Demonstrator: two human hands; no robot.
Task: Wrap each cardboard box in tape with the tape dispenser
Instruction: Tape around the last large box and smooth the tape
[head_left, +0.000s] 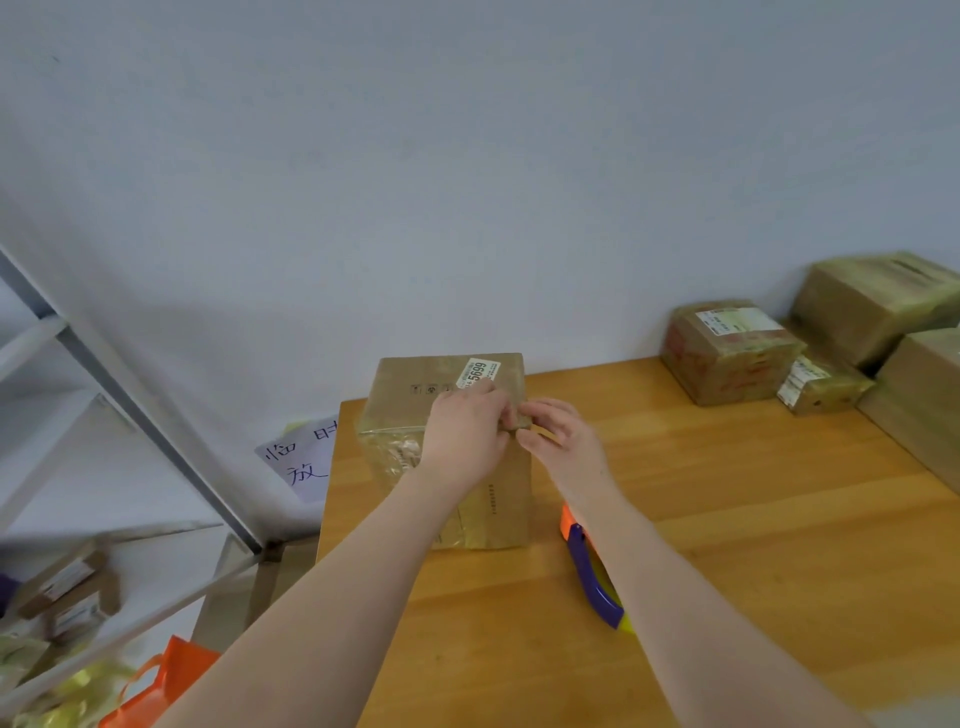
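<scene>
Box: The box (493, 509) is stood at the left end of the table (753, 519), with a white label (480, 371) on top at 12 o'clock.
Left hand: The left hand (465, 436) is curled over the box's upper edge at 3 o'clock, and the cardboard is gripped there.
Right hand: A yellowish strip, judged to be tape (543, 431), is pinched by the right hand (563, 441) just beside the left.
Dispenser: The dispenser (592, 577) is laid on the table at 5 o'clock of the box, part hidden under the right forearm and held by neither hand.
Handling: The box is judged light and stiff. Its glossy taped faces are likely slick, so bare edges and corners are favoured for a hold.
Tape: It is judged thin and clingy, and best kept taut by its end.
Stack: More boxes (727, 353) are piled at 2 o'clock.
</scene>
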